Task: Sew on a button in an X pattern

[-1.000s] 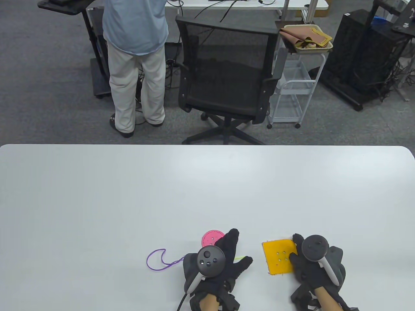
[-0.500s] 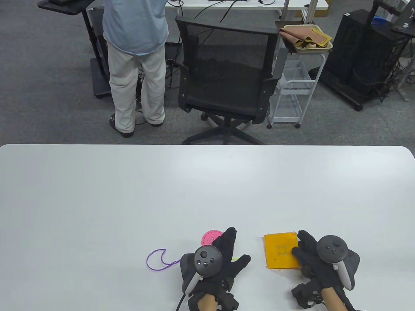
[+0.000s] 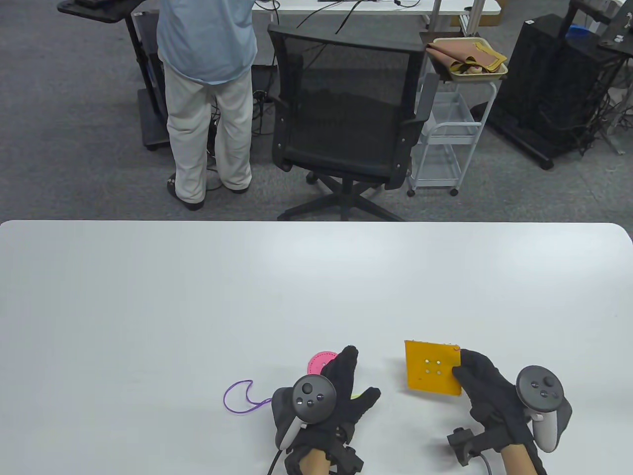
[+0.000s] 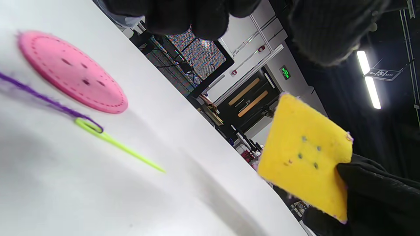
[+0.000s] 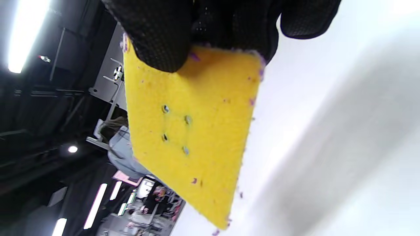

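Felt [image 3: 431, 368]: yellow square, four holes at centre, lifted off the table [image 3: 198, 307] and tilted; purple fibre specks along its edges.
Right hand [image 3: 489, 396]: pinches the felt at one edge, thumb on the face, fingers behind.
Button [image 3: 319, 362]: pink disc, four holes, flat on the table, partly under the left fingers.
Needle [image 4: 121, 146]: lime green, flat on the table near the button; purple thread [image 3: 240, 398] through its eye, looping away to the left.
Left hand [image 3: 336, 396]: fingers spread above needle and button; contact with either apparently none, though the view is poor.
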